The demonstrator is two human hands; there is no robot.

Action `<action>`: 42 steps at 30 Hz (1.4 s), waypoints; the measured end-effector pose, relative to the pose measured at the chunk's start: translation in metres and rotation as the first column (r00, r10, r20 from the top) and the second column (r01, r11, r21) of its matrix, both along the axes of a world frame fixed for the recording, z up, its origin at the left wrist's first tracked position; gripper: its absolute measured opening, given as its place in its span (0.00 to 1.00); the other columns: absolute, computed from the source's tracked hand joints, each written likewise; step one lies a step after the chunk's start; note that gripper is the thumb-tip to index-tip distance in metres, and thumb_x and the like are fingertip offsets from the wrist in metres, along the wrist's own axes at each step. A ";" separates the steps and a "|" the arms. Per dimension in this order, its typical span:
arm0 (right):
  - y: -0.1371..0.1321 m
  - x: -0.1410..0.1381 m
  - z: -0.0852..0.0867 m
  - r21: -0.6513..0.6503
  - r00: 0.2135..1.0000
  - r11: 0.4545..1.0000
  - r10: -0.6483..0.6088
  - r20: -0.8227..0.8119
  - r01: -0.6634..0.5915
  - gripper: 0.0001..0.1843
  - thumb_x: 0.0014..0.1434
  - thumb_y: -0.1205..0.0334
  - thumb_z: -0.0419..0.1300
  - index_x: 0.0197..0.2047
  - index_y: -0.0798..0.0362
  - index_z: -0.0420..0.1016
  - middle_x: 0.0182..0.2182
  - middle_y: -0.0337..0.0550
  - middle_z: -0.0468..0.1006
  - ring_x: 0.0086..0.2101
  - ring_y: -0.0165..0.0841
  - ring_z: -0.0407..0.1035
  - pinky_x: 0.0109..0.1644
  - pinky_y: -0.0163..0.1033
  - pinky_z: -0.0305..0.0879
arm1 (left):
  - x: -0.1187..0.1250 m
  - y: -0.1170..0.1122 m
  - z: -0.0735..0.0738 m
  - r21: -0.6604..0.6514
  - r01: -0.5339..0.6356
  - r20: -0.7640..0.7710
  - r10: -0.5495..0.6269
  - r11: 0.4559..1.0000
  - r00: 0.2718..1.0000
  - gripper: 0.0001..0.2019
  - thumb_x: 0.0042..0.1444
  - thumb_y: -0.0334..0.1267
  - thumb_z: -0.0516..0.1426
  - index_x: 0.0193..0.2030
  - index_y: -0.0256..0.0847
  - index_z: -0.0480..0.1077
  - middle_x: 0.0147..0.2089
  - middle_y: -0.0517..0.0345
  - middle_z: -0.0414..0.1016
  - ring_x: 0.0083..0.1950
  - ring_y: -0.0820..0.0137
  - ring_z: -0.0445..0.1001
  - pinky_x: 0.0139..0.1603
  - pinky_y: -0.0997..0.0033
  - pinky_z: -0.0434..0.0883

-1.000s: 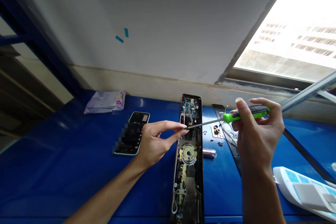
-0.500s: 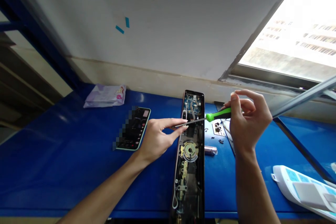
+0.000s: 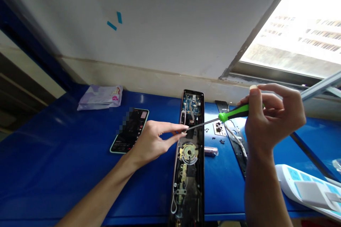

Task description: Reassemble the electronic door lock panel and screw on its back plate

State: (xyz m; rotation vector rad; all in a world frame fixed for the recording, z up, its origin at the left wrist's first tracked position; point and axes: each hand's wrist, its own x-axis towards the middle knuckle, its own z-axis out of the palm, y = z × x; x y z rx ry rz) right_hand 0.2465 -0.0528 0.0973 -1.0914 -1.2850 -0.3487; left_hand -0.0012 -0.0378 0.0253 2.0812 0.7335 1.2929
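Observation:
My right hand [image 3: 274, 117] is closed on the green-and-black handle of a screwdriver [image 3: 234, 112], whose shaft slants down to the left. My left hand [image 3: 157, 138] pinches thumb and forefinger together right at the screwdriver's tip. Something small glints between those fingertips, too small to name. Under the tip and the left fingertips lies a long, narrow opened housing [image 3: 195, 181], which looks like an electronic door lock. It has a blue circuit board [image 3: 190, 103] at its far end, cables below that, and a round metal part [image 3: 189, 153] in the middle.
Small dark screws [image 3: 222, 142] lie right of the housing, near a wrapped cylinder [image 3: 211, 151] and a black plate [image 3: 236, 133] with a pale cable. A phone [image 3: 130, 131] and a purple packet [image 3: 101, 96] are left. A white power strip [image 3: 287, 181] sits front right.
My right hand has drawn the screwdriver back to the right. Its tip, which reached past my left fingers, now ends at the fingertips. The view has shifted slightly.

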 end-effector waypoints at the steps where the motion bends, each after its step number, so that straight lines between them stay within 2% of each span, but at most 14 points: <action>1: 0.000 0.000 0.000 0.008 1.000 1.000 -0.003 0.020 0.003 0.07 0.64 0.65 0.69 0.44 0.45 0.78 0.30 0.34 0.82 0.32 0.38 0.83 0.22 0.39 0.69 | -0.001 0.000 0.000 0.007 0.015 -0.014 -0.015 1.000 1.000 0.12 0.56 0.26 0.69 0.46 0.41 0.85 0.43 0.57 0.88 0.41 0.66 0.89 0.47 0.74 0.84; 8: -0.002 -0.004 0.007 0.183 0.990 0.983 -0.045 0.136 0.019 0.09 0.60 0.68 0.72 0.41 0.47 0.80 0.29 0.34 0.80 0.26 0.32 0.79 0.19 0.37 0.60 | -0.001 0.001 0.002 0.042 0.035 -0.084 -0.031 0.998 0.996 0.13 0.56 0.25 0.69 0.47 0.38 0.85 0.44 0.56 0.88 0.41 0.66 0.88 0.47 0.75 0.83; 12: -0.006 -0.023 0.015 0.332 1.000 0.943 -0.016 0.000 0.015 0.13 0.49 0.67 0.78 0.36 0.49 0.81 0.29 0.34 0.78 0.26 0.31 0.76 0.23 0.39 0.65 | 0.004 -0.002 0.003 0.047 0.031 -0.096 -0.026 0.998 0.995 0.12 0.57 0.26 0.69 0.48 0.38 0.85 0.44 0.57 0.89 0.40 0.67 0.88 0.47 0.76 0.83; 15: -0.010 -0.035 0.021 0.208 0.994 0.977 0.063 -0.085 -0.045 0.03 0.61 0.61 0.71 0.35 0.49 0.83 0.26 0.35 0.80 0.27 0.33 0.78 0.26 0.41 0.72 | 0.008 -0.005 0.004 0.068 -0.010 -0.075 0.015 0.998 0.997 0.11 0.58 0.27 0.69 0.47 0.39 0.85 0.45 0.58 0.89 0.41 0.68 0.88 0.47 0.76 0.83; 16: -0.012 -0.036 0.023 0.111 0.990 0.987 0.123 -0.063 -0.116 0.03 0.64 0.61 0.68 0.40 0.49 0.84 0.30 0.38 0.83 0.31 0.35 0.81 0.29 0.42 0.76 | 0.009 -0.005 0.004 0.071 -0.037 -0.067 0.042 0.997 0.997 0.10 0.58 0.27 0.69 0.47 0.39 0.85 0.45 0.58 0.89 0.42 0.68 0.88 0.47 0.76 0.83; 17: -0.014 -0.036 0.025 0.002 0.977 0.977 0.212 -0.036 -0.212 0.09 0.65 0.61 0.67 0.49 0.48 0.83 0.38 0.41 0.85 0.37 0.38 0.83 0.33 0.43 0.80 | 0.010 -0.006 0.004 0.070 -0.064 -0.063 0.069 0.995 0.996 0.10 0.59 0.28 0.68 0.47 0.40 0.84 0.45 0.58 0.89 0.42 0.68 0.88 0.47 0.76 0.83; 18: -0.017 -0.035 0.028 -0.112 0.948 0.941 0.319 -0.019 -0.319 0.19 0.65 0.62 0.67 0.59 0.45 0.78 0.49 0.44 0.84 0.44 0.40 0.83 0.37 0.45 0.83 | 0.011 -0.006 0.003 0.070 -0.087 -0.062 0.091 0.994 0.994 0.10 0.59 0.28 0.68 0.47 0.40 0.84 0.45 0.59 0.89 0.43 0.68 0.88 0.47 0.75 0.83; 20: -0.020 -0.032 0.032 -0.276 0.866 0.830 0.500 -0.015 -0.484 0.35 0.63 0.66 0.67 0.70 0.37 0.66 0.68 0.45 0.70 0.56 0.43 0.79 0.44 0.47 0.86 | 0.013 -0.006 0.000 0.068 -0.125 -0.057 0.129 0.990 0.990 0.10 0.60 0.29 0.68 0.47 0.42 0.84 0.46 0.59 0.89 0.42 0.68 0.88 0.46 0.73 0.83; 22: -0.021 -0.030 0.034 -0.301 0.818 0.779 0.575 -0.004 -0.550 0.39 0.62 0.69 0.68 0.71 0.33 0.62 0.73 0.41 0.61 0.58 0.42 0.78 0.47 0.47 0.87 | 0.015 -0.005 -0.004 0.071 -0.158 -0.037 0.160 0.985 0.986 0.10 0.61 0.29 0.67 0.49 0.43 0.83 0.46 0.59 0.88 0.43 0.68 0.87 0.48 0.70 0.83; 25: -0.017 -0.032 0.033 -0.216 0.835 0.819 0.550 0.031 -0.531 0.36 0.59 0.73 0.69 0.66 0.36 0.68 0.57 0.40 0.77 0.51 0.40 0.82 0.45 0.45 0.87 | 0.018 -0.003 -0.009 0.090 -0.172 -0.017 0.174 0.981 0.985 0.14 0.61 0.32 0.68 0.54 0.43 0.81 0.52 0.56 0.87 0.52 0.64 0.85 0.57 0.63 0.81; 28: -0.012 -0.036 0.031 -0.174 0.877 0.869 0.478 0.049 -0.464 0.31 0.58 0.74 0.70 0.61 0.42 0.73 0.41 0.37 0.82 0.47 0.39 0.83 0.45 0.44 0.87 | 0.019 -0.001 -0.011 0.115 -0.156 -0.069 0.164 0.981 0.984 0.25 0.59 0.36 0.70 0.64 0.45 0.75 0.64 0.51 0.80 0.66 0.58 0.76 0.68 0.52 0.75; 32: -0.010 -0.039 0.032 -0.116 0.896 0.897 0.437 0.078 -0.427 0.31 0.56 0.74 0.72 0.60 0.43 0.74 0.41 0.37 0.82 0.46 0.39 0.83 0.44 0.44 0.87 | 0.022 0.001 -0.015 0.082 -0.213 -0.104 0.221 0.974 0.970 0.27 0.62 0.36 0.66 0.68 0.45 0.70 0.72 0.47 0.71 0.72 0.55 0.70 0.72 0.46 0.70; 36: -0.007 -0.040 0.033 -0.105 0.890 0.895 0.443 0.107 -0.433 0.29 0.58 0.73 0.72 0.59 0.43 0.74 0.41 0.38 0.82 0.46 0.40 0.83 0.44 0.45 0.87 | 0.026 0.002 -0.021 0.004 -0.223 -0.035 0.223 0.975 0.974 0.24 0.63 0.30 0.60 0.65 0.46 0.69 0.67 0.49 0.74 0.68 0.58 0.74 0.68 0.50 0.75; 42: 0.001 -0.045 0.026 -0.209 0.870 0.877 0.467 0.160 -0.433 0.28 0.59 0.71 0.71 0.60 0.44 0.72 0.42 0.38 0.83 0.46 0.39 0.83 0.47 0.46 0.86 | 0.027 0.001 -0.023 -0.044 -0.178 0.010 0.179 0.983 0.984 0.26 0.61 0.26 0.59 0.65 0.46 0.68 0.67 0.49 0.74 0.66 0.58 0.74 0.60 0.57 0.80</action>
